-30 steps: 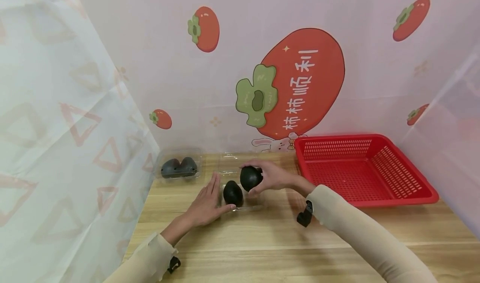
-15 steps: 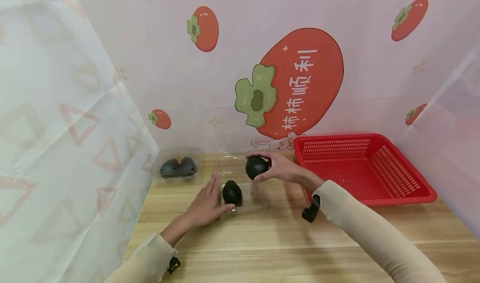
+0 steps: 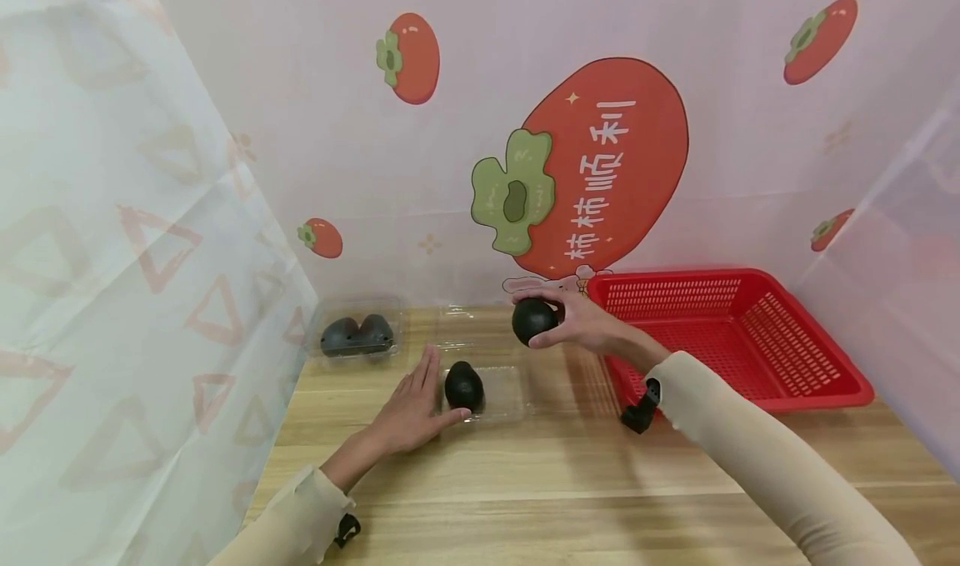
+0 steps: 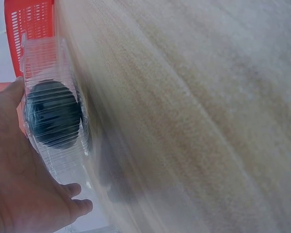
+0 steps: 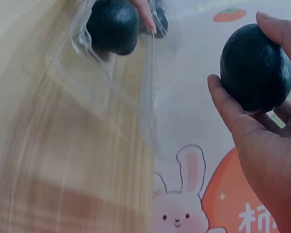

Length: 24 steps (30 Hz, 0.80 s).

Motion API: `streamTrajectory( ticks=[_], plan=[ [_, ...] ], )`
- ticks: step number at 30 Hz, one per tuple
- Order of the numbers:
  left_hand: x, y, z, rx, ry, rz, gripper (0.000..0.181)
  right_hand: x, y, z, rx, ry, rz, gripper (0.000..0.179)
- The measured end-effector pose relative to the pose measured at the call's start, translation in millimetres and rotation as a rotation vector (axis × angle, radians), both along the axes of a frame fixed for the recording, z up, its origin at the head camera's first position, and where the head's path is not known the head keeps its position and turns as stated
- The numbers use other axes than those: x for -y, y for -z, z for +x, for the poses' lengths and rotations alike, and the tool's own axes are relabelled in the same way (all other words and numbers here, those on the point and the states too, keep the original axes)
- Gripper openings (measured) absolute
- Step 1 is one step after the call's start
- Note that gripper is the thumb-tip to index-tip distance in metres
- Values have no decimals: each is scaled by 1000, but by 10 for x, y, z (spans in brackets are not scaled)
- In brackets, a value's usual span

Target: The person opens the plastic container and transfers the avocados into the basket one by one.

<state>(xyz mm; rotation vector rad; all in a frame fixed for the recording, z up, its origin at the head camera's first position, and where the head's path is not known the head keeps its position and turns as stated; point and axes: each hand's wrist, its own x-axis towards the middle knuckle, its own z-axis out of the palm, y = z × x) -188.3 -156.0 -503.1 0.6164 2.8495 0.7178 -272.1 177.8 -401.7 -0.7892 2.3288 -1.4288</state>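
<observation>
My right hand [image 3: 588,323] grips a dark avocado [image 3: 534,322] between thumb and fingers, raised above the table in front of the red basket. In the right wrist view this avocado [image 5: 254,68] appears whole, with fingers around its lower side. A second avocado [image 3: 463,387] lies in the left part of a clear plastic clamshell box [image 3: 504,393], whose lid is folded back toward the wall. My left hand [image 3: 411,408] rests at the box's left end, fingers straight, thumb at the near rim. Through the ribbed plastic wall, the left wrist view shows the boxed avocado [image 4: 53,114].
At the back left stands a closed clear box [image 3: 397,333] holding two dark avocados [image 3: 357,336]. The red perforated basket [image 3: 750,403] occupies the right side of the wooden table [image 3: 525,499]. A printed cloth wall [image 3: 390,157] rises behind.
My right hand has lifted the avocado out of the clamshell's right part and moved it up and right toward the basket. The left hand has stayed in place.
</observation>
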Motion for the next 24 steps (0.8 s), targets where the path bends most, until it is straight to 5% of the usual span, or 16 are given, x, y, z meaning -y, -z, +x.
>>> streamTrajectory(
  ticks=[12,24],
  plan=[
    [-14,-23,12,13,-3,-5,115,-308,-93,-44,73,95,11,73],
    [-19,-42,27,29,-5,-10,115,-530,-165,-115,42,132,59,76]
  ],
)
